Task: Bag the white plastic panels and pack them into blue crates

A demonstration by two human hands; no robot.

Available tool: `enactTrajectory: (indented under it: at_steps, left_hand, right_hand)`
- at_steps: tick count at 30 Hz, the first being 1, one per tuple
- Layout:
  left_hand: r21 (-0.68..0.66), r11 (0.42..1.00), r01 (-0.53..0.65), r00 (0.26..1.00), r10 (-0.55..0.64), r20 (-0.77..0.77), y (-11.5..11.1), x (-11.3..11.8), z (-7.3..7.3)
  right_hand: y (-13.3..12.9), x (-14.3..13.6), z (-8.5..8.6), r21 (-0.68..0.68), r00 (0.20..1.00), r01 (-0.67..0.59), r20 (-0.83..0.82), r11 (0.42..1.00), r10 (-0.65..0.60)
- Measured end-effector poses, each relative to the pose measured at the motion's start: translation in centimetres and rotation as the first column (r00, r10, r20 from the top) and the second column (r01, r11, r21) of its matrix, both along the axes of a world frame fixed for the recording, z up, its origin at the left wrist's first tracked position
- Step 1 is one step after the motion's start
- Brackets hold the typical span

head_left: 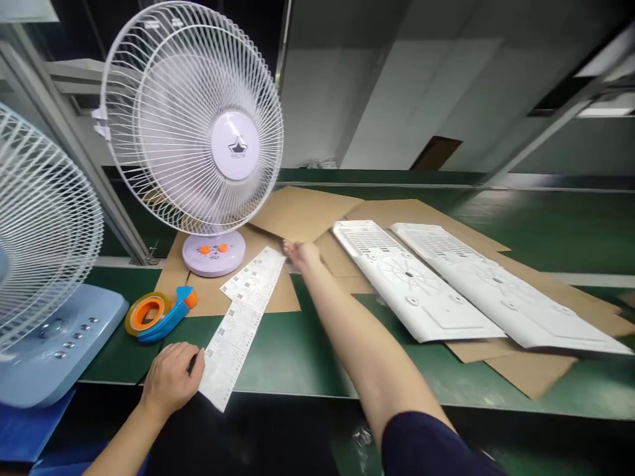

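Note:
My right hand (300,254) reaches across the table and grips the near corner of a brown cardboard sheet (308,210), which is tilted up above other cardboard. My left hand (173,371) rests at the table's front edge, holding nothing, its thumb apart from the bent fingers. Right beside that thumb lies a long white strip of printed labels (237,340), its near end hanging past the edge. A shorter label sheet (252,272) sits under or against its far part. A blue tape dispenser (171,322) with a yellow roll is just beyond my left hand.
A lilac table fan (214,254) stands behind the labels, and a light-blue fan (59,344) is at the left. Two white plastic panels (411,277) (501,281) lie on cardboard at the right. The green table (282,363) ends close in front of me.

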State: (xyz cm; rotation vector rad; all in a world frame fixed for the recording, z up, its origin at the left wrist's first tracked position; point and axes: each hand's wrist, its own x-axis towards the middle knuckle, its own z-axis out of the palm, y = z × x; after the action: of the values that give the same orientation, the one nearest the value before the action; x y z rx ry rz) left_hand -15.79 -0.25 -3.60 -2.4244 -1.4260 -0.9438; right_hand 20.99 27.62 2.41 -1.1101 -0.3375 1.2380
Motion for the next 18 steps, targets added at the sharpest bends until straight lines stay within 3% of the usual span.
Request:
enactTrajectory:
  at_steps: [6,10,14,18]
  left_hand:
    - [0.014,0.999,0.047,0.999,-0.047,0.017,0.3,-0.3,-0.1]
    - [0.014,0.999,0.048,0.999,-0.048,0.019,0.3,-0.4,-0.1]
    - [0.019,0.999,0.043,0.999,-0.044,0.02,0.3,-0.4,-0.1]
    - [-0.002,1.0,0.028,1.0,-0.028,0.013,0.3,-0.5,-0.3]
  right_hand:
    - [2.0,-1.7,-0.9,-0.174,0.971,-0.098,0.198,0.98,0.132]
    - [0.5,-1.0,-0.6,-0.228,0.913,-0.135,0.348,0.964,0.211]
    - [-5.2,2.0,-0.1,-0.194,0.826,-0.105,0.529,0.975,0.194]
    - [-14.5,7.5,-0.4,-0.02,0.736,0.085,0.675,0.996,-0.049]
